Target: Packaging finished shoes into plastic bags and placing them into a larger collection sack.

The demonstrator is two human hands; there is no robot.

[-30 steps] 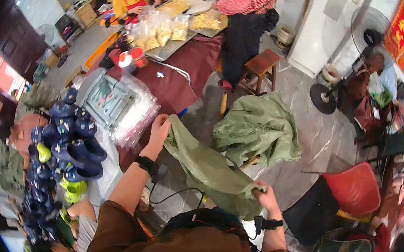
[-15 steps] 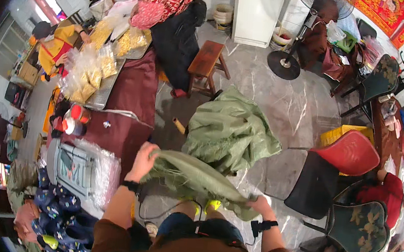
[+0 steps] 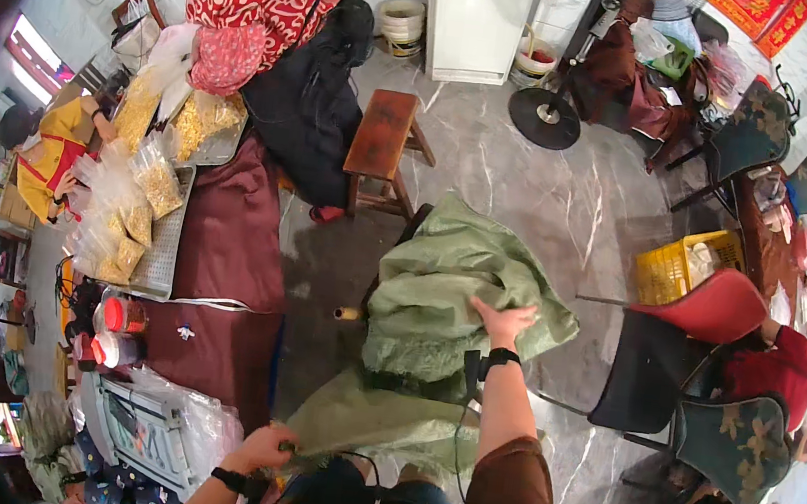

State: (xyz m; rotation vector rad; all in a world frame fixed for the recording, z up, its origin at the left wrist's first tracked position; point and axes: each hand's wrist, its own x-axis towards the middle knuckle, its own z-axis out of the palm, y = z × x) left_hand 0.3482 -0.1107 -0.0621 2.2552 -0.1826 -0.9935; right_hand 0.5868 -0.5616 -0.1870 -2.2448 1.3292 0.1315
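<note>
From where I stand, the person's two hands are well apart, each busy with the green woven material that lies in front of their legs. The left hand (image 3: 263, 448) is low and to the left, its fingers pinched around the left end of the near sheet (image 3: 382, 426), which stretches from that grip rightward across the front of the knees. The right hand (image 3: 506, 321) is further out and to the right, fingers spread and palm down over the right part of the crumpled green heap (image 3: 450, 283); how hard it presses, I cannot tell. The heap sits just beyond the near sheet, ahead of the left hand and to its right, with a dark strip between the two greens, so I can't make out whether they are one piece. Most of the heap spreads left of the right hand, while one corner reaches out past it over the grey floor (image 3: 573, 187). A short wooden handle (image 3: 347, 314) shows just beside the heap's left edge, and a brown wooden stool (image 3: 381, 137) stands beyond it. Off to the left is the maroon-covered table (image 3: 238, 242); to the right, a red chair (image 3: 709, 304).
</note>
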